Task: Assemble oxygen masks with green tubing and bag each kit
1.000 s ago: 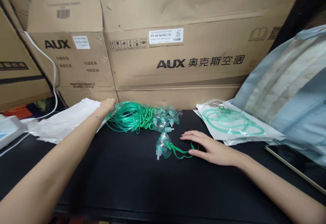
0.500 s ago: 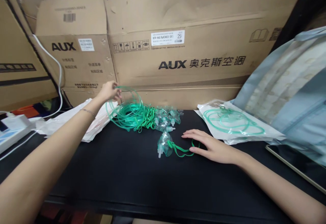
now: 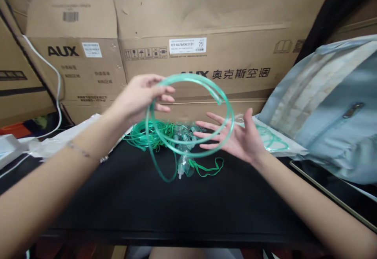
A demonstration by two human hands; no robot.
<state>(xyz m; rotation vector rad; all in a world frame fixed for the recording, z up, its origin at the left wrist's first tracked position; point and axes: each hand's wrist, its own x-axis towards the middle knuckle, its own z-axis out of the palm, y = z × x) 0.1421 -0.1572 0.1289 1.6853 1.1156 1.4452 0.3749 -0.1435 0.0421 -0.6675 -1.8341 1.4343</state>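
Translucent green, smooth, coiled in round loops: tubing (image 3: 188, 77) pinched in left hand (image 3: 145, 92) above black tabletop (image 3: 182, 212) bearing clear plastic mask (image 3: 184, 162); right hand (image 3: 238, 135) spread wide behind loops, contact unclear

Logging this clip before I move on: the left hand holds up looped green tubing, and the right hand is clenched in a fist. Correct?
Not quite: the head view shows the right hand open, not clenched. The left hand does hold up looped green tubing.

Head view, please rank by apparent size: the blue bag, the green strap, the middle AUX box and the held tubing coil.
Largest to smallest:
middle AUX box
blue bag
held tubing coil, by outline
green strap
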